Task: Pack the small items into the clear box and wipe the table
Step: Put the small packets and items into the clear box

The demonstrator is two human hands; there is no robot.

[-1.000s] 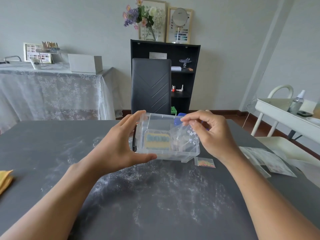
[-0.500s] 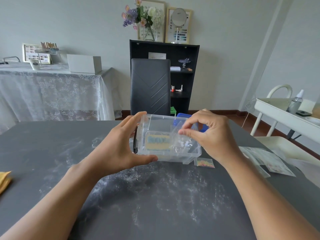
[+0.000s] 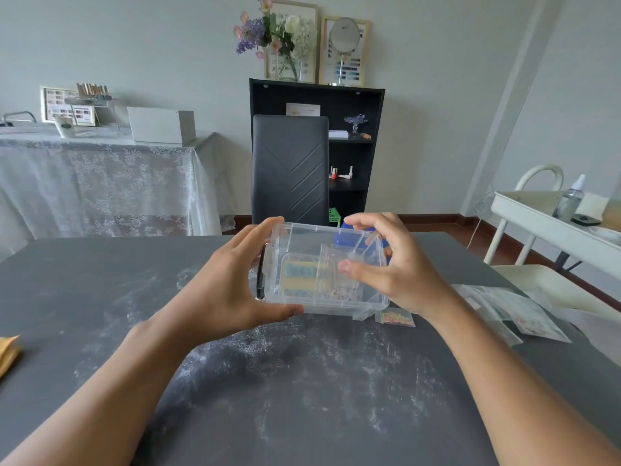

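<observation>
The clear box (image 3: 321, 300) stands on the dusty dark table (image 3: 100, 297). My left hand (image 3: 228, 287) grips the box's left end. Inside lies a blue and yellow item (image 3: 299, 275) with a small clear bag of bits (image 3: 342, 292) beside it. My right hand (image 3: 403, 274) hovers over the box's right half with fingers apart, its thumb dipping inside above the bag. A small bag of coloured pieces (image 3: 396, 318) lies on the table just right of the box. Something blue (image 3: 346, 238) shows behind the box, partly hidden by my fingers.
White powder streaks (image 3: 302, 375) cover the table's near middle. A yellow cloth (image 3: 8, 351) lies at the left edge. Several clear packets (image 3: 517, 311) sit at the right. A dark chair (image 3: 290, 169) stands behind the table, a white cart (image 3: 544, 223) to the right.
My right hand lowered a small clear bag into the box and spread its fingers. My left hand stayed on the box's left end.
</observation>
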